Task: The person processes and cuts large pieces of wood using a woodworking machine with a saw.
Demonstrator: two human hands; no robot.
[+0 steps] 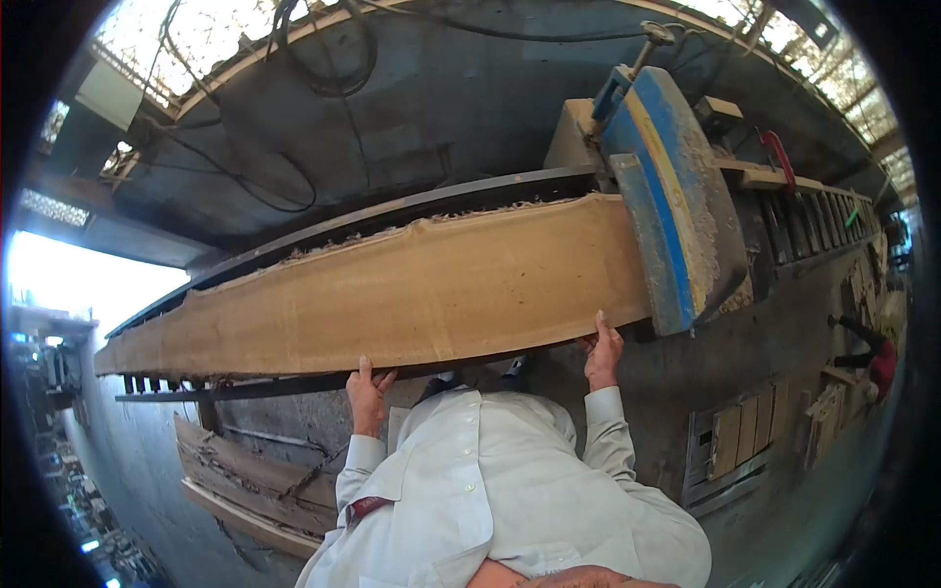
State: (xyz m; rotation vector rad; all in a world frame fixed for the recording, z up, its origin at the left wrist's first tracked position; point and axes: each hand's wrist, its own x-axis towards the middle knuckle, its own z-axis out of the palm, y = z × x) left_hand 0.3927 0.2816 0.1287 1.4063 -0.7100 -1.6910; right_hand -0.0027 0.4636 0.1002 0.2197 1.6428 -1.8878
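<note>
A long, wide wooden slab (pixel 421 284) with a rough, bark-edged far side lies across the view on a dark frame. Its right end reaches the blue and grey machine (pixel 676 196), where the machine's housing hides what lies beyond. My left hand (pixel 368 400) grips the near edge around the slab's middle, thumb up against the edge. Farther right, close to the machine, my right hand (pixel 603 355) holds the same edge with its thumb on top. The fingers of both hands are partly hidden at the slab's edge.
Rough boards (pixel 255 480) lie on the floor at lower left. Several wood pieces (pixel 750 428) rest on a rack at lower right. A roller track (pixel 814 220) extends beyond the machine, with a red clamp (pixel 777 157) above it. Another person (pixel 879 367) is far right.
</note>
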